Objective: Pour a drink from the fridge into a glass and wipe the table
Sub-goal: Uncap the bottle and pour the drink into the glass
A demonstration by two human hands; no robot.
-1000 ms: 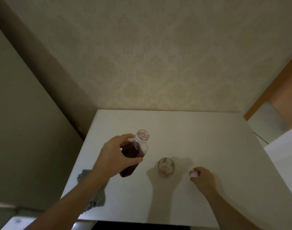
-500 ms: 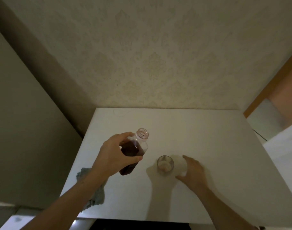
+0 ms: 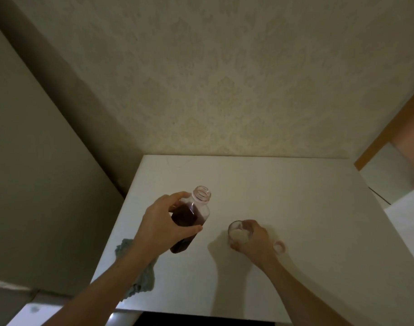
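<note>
A clear bottle (image 3: 191, 215) with dark red drink stands uncapped near the left of the white table (image 3: 295, 196), tilted a little to the right. My left hand (image 3: 163, 222) is shut around its body. A small clear glass (image 3: 237, 234) stands upright to the right of the bottle. My right hand (image 3: 253, 238) wraps around the glass from the right. The bottle's pale cap (image 3: 279, 246) lies on the table just right of that hand. A grey-green cloth (image 3: 140, 276) lies crumpled at the table's near left edge, partly under my left forearm.
A patterned wall runs along the table's far edge. A tall pale panel (image 3: 36, 184) stands close on the left. A wooden door frame (image 3: 389, 128) and a white surface (image 3: 408, 217) lie to the right.
My right hand set the cap down on the table, moved left and closed around the glass. My left hand has kept the bottle in about the same place.
</note>
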